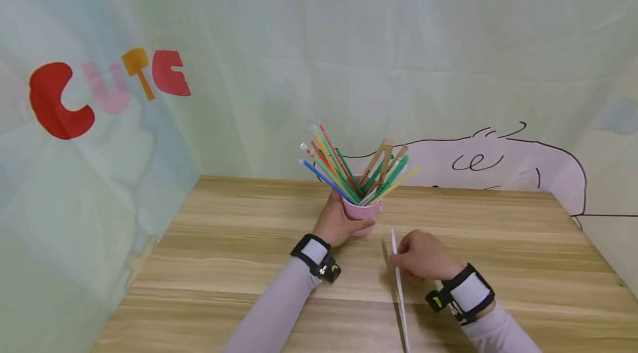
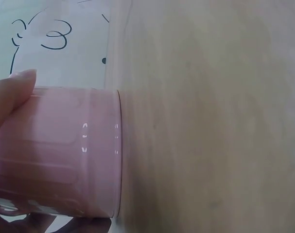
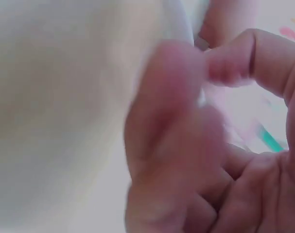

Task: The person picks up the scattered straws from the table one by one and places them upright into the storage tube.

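Observation:
A pink bucket stands upright on the wooden table, full of straws in several colours, some in clear wrappers, and brown printed paper-like sticks. My left hand grips it from the left, thumb across its front. In the left wrist view the bucket's side lies between thumb and fingers. To the right, my right hand pinches a long, thin white strip, whose exact kind I cannot tell. Blurred fingers hide much of that strip in the right wrist view.
Bare wood of the tabletop lies left of the bucket. A printed cloth backdrop rises behind the table's back edge and along its left side. Black wrist straps with small cameras sit on both wrists.

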Demonstrator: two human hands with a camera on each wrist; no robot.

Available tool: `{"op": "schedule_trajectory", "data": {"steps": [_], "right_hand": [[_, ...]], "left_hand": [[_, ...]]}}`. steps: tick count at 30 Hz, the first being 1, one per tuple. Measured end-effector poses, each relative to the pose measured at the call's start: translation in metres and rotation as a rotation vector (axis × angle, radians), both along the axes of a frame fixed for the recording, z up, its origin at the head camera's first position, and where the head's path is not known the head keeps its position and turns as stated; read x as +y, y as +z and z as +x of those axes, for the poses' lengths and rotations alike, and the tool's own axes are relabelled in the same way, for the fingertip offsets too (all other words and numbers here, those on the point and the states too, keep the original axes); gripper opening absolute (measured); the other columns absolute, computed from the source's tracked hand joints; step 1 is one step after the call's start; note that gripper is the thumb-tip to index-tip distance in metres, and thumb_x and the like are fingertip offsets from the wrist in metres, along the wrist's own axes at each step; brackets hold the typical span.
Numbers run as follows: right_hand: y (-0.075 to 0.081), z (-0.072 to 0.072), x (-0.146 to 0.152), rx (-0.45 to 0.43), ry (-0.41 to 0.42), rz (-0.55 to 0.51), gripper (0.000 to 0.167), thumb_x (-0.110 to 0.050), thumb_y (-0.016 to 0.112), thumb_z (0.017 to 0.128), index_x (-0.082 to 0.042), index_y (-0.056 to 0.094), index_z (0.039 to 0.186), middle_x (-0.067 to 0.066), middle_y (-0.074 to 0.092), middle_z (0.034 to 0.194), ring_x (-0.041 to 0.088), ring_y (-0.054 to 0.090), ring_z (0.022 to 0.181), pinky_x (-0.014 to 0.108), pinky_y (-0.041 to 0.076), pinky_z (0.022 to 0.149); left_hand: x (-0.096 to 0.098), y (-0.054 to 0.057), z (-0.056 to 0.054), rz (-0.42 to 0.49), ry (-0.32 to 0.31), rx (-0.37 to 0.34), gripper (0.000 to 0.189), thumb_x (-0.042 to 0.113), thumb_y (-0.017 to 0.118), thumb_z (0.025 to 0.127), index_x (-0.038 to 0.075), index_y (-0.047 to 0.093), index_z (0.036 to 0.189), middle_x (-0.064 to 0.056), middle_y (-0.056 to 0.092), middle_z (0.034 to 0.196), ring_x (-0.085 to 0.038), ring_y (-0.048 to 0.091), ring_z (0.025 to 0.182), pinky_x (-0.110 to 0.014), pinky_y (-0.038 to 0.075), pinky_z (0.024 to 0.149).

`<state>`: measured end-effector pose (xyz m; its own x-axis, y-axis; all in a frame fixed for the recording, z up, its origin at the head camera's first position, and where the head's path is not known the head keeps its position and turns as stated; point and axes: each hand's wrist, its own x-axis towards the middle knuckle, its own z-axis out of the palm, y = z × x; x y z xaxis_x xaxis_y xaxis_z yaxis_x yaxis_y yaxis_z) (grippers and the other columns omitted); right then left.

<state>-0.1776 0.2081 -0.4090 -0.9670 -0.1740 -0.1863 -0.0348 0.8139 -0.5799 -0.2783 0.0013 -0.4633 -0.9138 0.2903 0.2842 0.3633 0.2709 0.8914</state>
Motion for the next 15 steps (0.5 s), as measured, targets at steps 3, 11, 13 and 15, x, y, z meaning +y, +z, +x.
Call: {"op": "schedule_trajectory", "data": {"steps": [3, 11, 13, 15], "right_hand": [[0.03, -0.003, 0.019, -0.015, 0.0, -0.19, 0.017, -0.017, 0.063, 0.096, -0.001, 0.064, 0.089, 0.005, 0.071, 0.066, 0.017, 0.068, 0.057, 0.032, 0.058, 0.052], [0.093, -0.002, 0.035, 0.3, -0.032, -0.589, 0.016, -0.013, 0.05, 0.109, 0.002, 0.047, 0.114, 0.008, 0.079, 0.09, 0.022, 0.079, 0.079, 0.038, 0.065, 0.07], [0.098, -0.006, 0.029, 0.413, -0.074, -0.63, 0.013, -0.016, 0.052, 0.109, -0.005, 0.048, 0.115, 0.002, 0.08, 0.092, 0.02, 0.079, 0.081, 0.037, 0.065, 0.071], [0.098, -0.01, 0.022, 0.512, -0.115, -0.643, 0.013, -0.019, 0.052, 0.109, -0.009, 0.048, 0.117, 0.003, 0.08, 0.096, 0.019, 0.08, 0.084, 0.035, 0.065, 0.072]], "left_hand": [[0.0, 0.0, 0.001, -0.001, -0.002, 0.004, 0.102, 0.019, 0.095, 0.074, 0.02, 0.035, 0.156, -0.009, 0.052, 0.152, -0.025, 0.053, 0.139, -0.043, 0.039, 0.122], [-0.001, 0.001, 0.002, -0.018, -0.004, -0.001, 0.103, 0.022, 0.095, 0.074, 0.019, 0.033, 0.157, -0.01, 0.052, 0.152, -0.025, 0.053, 0.139, -0.042, 0.039, 0.122], [-0.001, 0.002, 0.002, -0.018, 0.0, -0.001, 0.103, 0.022, 0.095, 0.074, 0.02, 0.033, 0.156, -0.01, 0.051, 0.152, -0.026, 0.053, 0.139, -0.043, 0.039, 0.122], [-0.001, 0.002, 0.003, -0.018, 0.005, -0.003, 0.103, 0.022, 0.095, 0.074, 0.02, 0.033, 0.156, -0.011, 0.051, 0.152, -0.026, 0.052, 0.139, -0.044, 0.039, 0.122]]}}
